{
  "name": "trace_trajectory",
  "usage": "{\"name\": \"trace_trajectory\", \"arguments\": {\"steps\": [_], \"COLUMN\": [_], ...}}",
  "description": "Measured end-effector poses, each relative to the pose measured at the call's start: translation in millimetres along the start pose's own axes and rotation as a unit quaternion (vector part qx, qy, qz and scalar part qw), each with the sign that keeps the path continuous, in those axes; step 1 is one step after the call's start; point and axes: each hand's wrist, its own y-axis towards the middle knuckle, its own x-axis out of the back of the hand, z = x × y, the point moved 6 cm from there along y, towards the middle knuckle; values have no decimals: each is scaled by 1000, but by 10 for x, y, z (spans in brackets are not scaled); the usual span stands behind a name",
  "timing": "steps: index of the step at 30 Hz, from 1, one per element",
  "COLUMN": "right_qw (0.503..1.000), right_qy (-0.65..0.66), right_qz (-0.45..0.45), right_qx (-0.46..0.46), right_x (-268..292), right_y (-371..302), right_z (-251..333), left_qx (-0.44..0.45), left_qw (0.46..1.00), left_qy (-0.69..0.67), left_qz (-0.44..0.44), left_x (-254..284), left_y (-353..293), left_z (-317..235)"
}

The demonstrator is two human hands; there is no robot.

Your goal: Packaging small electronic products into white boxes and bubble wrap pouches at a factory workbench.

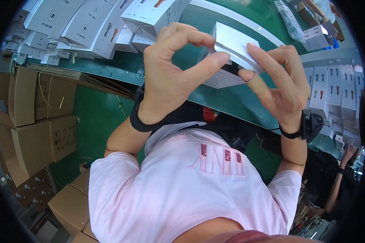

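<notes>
A white carton stands on the green table in front of me, its top flap raised. My left hand pinches the left edge of that flap between thumb and forefinger. At the flap's right end, the thumb and forefinger of my right hand grip it from two sides. A dark gap shows under the flap; what lies inside the carton I cannot make out. Dark bands circle both my wrists.
White printed boxes are stacked at the left of the table, and more stand at the right. Open brown cartons sit on the floor to the left. Other people's arms show at far right and upper right.
</notes>
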Motion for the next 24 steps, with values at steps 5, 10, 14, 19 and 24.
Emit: {"name": "trace_trajectory", "arguments": {"steps": [5, 10, 14, 19, 24], "right_qw": [999, 995, 990, 994, 999], "right_qy": [-6, 43, 70, 69, 16], "right_qz": [20, -22, -8, 2, 27], "right_qx": [-45, -83, -125, -84, -26], "right_x": [-59, -113, -139, -205, -180], "right_y": [-88, -156, -238, -233, -275], "right_z": [77, 65, 82, 48, 23], "left_qx": [149, -58, -67, -142, -179], "left_qw": [973, 980, 969, 961, 955], "left_qy": [-168, -97, -116, -27, 28], "left_qz": [47, 165, 207, 237, 235], "left_x": [-59, 50, 81, 99, 123], "left_y": [-33, 99, 179, 168, 113], "left_z": [106, 184, 137, 36, -61]}}
